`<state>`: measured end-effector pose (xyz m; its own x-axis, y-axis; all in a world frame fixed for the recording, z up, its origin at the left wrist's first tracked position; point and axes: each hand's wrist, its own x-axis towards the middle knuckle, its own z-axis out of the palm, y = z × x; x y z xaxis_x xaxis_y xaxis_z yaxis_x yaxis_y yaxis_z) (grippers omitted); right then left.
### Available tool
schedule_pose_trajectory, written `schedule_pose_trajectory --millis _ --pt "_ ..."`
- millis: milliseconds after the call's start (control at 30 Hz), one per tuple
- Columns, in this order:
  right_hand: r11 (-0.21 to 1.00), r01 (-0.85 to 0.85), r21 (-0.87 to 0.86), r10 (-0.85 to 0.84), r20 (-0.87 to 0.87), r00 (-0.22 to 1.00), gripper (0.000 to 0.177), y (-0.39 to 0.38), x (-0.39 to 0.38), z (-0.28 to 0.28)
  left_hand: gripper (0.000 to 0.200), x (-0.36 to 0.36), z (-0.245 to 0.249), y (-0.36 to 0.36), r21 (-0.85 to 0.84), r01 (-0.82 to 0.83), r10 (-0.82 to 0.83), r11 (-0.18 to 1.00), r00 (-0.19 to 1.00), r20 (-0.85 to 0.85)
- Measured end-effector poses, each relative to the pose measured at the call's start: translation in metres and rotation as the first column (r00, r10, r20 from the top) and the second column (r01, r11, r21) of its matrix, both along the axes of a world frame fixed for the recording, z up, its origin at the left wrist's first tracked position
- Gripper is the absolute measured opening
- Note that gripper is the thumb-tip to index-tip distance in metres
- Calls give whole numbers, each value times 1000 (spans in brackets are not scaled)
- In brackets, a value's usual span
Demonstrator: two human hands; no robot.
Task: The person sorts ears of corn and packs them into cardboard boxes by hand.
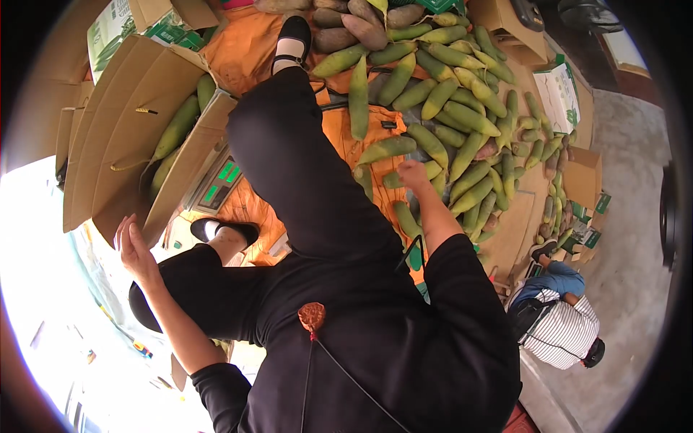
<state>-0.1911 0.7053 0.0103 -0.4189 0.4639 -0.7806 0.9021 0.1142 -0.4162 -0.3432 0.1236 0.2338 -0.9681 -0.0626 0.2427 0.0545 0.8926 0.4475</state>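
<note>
A large heap of green radishes lies on orange sheeting. My right hand is closed at the heap's near left edge, over a green radish; what its fingers hold, if anything, is too small to make out. On the left, my left hand is raised with its fingers apart and empty, beside the flap of an open cardboard box. Several green radishes lie inside that box. A scale with a green lit display stands against the box's right side.
Reddish radishes lie at the top. More cartons stand on the right, beyond the heap. Lower right, a person in a striped shirt bends near other boxes. My legs stretch between box and heap.
</note>
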Motion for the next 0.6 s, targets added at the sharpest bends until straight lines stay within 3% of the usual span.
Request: schedule_pose_trajectory --millis 133,200,233,300,333,433,600 --pt "985 173 -22 -172 52 984 19 -5 -15 -4 24 0 -2 -3 -64 22 -24 998 1000 -20" --pt "744 636 -206 -627 114 771 34 -14 -25 -14 23 0 -1 -1 -78 8 -9 997 1000 -15" --pt "746 632 -210 -622 119 774 34 -16 -28 -21 23 0 -2 0 -85 3 -5 996 1000 -14" --pt "591 778 -213 -773 124 622 48 -27 -39 -38 22 1 1 1 -63 17 -19 998 1000 -25" --pt "603 764 -228 -757 137 639 48 -29 -44 -46 21 1 5 7 -40 15 -16 999 1000 -15" --pt "429 886 -177 -884 119 452 52 -40 -62 -49 19 2 13 15 -43 6 -6 999 1000 -6" --pt "438 883 -170 -871 165 463 50 -28 -65 -72 19 4 16 18 -154 12 -16 988 1000 -26"
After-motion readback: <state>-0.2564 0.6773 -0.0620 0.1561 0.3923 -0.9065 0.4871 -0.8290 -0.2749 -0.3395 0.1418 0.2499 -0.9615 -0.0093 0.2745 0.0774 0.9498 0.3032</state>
